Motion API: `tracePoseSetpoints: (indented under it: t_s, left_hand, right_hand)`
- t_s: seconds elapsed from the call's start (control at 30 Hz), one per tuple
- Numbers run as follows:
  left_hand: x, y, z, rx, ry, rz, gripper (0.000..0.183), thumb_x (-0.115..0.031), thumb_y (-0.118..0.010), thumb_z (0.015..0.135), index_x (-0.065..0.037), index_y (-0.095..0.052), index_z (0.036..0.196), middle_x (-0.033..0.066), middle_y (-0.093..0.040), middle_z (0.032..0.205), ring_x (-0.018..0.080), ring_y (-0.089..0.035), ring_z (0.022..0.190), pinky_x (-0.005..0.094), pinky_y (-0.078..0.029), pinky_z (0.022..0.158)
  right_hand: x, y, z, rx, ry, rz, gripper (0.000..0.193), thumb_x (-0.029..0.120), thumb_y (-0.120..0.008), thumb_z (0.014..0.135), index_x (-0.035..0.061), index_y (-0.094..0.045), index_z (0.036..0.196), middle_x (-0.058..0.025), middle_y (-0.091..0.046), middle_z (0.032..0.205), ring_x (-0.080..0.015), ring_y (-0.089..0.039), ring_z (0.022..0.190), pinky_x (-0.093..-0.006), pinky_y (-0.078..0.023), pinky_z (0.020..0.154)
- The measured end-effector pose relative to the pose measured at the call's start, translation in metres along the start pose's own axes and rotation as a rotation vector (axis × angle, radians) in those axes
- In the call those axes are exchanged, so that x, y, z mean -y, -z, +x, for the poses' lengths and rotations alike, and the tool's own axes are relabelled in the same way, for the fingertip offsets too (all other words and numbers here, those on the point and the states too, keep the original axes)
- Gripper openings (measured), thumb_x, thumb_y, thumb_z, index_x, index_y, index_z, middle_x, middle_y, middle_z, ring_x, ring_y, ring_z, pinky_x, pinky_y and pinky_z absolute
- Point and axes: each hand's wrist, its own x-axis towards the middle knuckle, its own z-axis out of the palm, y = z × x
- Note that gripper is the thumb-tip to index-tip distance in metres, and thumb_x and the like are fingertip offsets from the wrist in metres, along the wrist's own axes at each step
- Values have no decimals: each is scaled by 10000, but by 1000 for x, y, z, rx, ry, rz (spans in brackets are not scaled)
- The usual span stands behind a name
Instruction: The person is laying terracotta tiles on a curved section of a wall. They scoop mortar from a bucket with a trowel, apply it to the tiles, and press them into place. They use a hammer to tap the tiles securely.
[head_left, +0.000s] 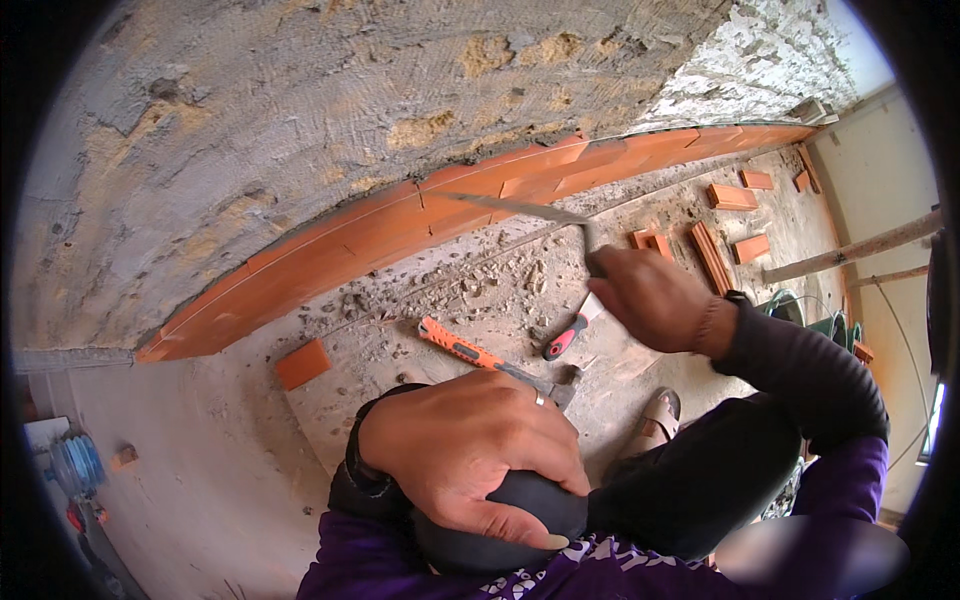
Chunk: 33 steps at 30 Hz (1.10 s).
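Observation:
My right hand point(655, 300) is closed round the handle of a trowel point(525, 208). The trowel's thin blade points left, its tip at the face of a low row of orange bricks point(370, 235) along the foot of the wall. A light line runs along the upper part of this row. Resting on my bent knee point(505, 525), my left hand point(475, 450) holds no tool, its thumb spread from the fingers. On the floor between my hands lie a hammer point(465, 348) with an orange and black handle and a scraper point(568, 335) with a red and black grip.
Mortar crumbs point(490, 280) litter the floor beside the brick row. One loose brick point(303, 364) lies left, and several more bricks point(732, 197) lie right. A pole point(860, 248) slants in near green buckets point(830, 328). A blue plastic bottle point(78, 462) is far left.

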Motion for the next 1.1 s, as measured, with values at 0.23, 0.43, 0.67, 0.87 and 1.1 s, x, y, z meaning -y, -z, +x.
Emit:
tracePoseSetpoints:
  t_s: [0.23,0.43,0.67,0.87,1.1]
  left_hand:
    - [0,5,-7,23,-26,9,505,-455,-735,808,-48,-697,1105,156,-693,1119,389,-651,1080,421,-555,856]
    - [11,11,-4,65,-53,-33,506,-456,-728,812,-50,-695,1112,159,-687,1132,392,-643,1098,428,-553,858]
    - [18,15,-1,85,-67,-52,532,-482,-726,804,-52,-699,1116,159,-686,1140,391,-638,1114,443,-547,866]
    - [17,16,-4,48,-83,-61,541,-498,-722,803,-49,-708,1103,165,-687,1138,395,-636,1121,449,-541,885]
    - [21,17,-4,57,-86,-80,538,-492,-724,803,-44,-710,1100,165,-690,1130,400,-636,1119,448,-539,897]
  right_hand:
    - [11,-53,40,-40,-153,0,221,175,-557,958,-30,-480,933,-266,-604,745,-462,-601,746,-531,-469,674]
    - [-18,-59,19,-77,-289,-26,231,195,-559,960,-19,-475,934,-263,-613,776,-464,-601,756,-538,-463,696]
    - [-59,-45,-3,-127,-340,-104,218,204,-563,960,-2,-491,955,-250,-612,802,-461,-590,783,-523,-455,695]
    - [-83,-36,-13,-171,-358,-108,224,204,-568,953,-16,-531,962,-257,-631,799,-445,-617,775,-510,-482,687]
    - [-112,-25,-32,-176,-407,-125,197,204,-567,965,11,-533,982,-266,-582,778,-449,-586,777,-519,-454,698]
